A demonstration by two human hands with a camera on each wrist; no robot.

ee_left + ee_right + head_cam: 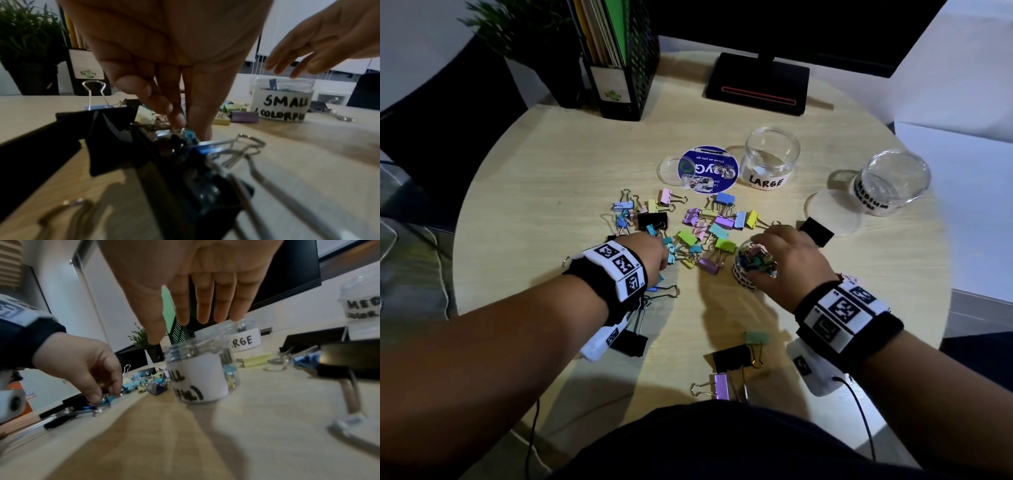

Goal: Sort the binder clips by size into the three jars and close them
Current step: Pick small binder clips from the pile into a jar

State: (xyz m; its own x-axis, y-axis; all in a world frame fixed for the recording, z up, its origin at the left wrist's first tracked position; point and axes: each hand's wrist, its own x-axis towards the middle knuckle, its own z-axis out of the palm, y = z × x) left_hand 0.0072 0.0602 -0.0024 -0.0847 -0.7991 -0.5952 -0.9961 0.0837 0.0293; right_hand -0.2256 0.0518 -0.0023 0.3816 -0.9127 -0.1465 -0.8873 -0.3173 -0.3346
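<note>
A heap of coloured binder clips [688,226] lies mid-table. My left hand [664,263] reaches into its near-left edge and pinches a small blue clip [109,398] between thumb and fingertips [179,120], low on the table. The small jar [753,265], labelled SMALL [281,100], stands open with several small clips inside. My right hand [774,246] hovers just over its mouth, fingers [202,311] straight, holding nothing. The LARGE jar [771,157] and MEDIUM jar [893,185] stand open at the back right. Large black clips [732,356] lie near me.
A blue-stickered lid [707,170] and a clear lid [832,212] lie flat near the jars. A monitor stand [756,82], a black mesh file holder [619,68] and a potted plant [517,34] line the back. A purple clip [720,385] lies by the table's near edge.
</note>
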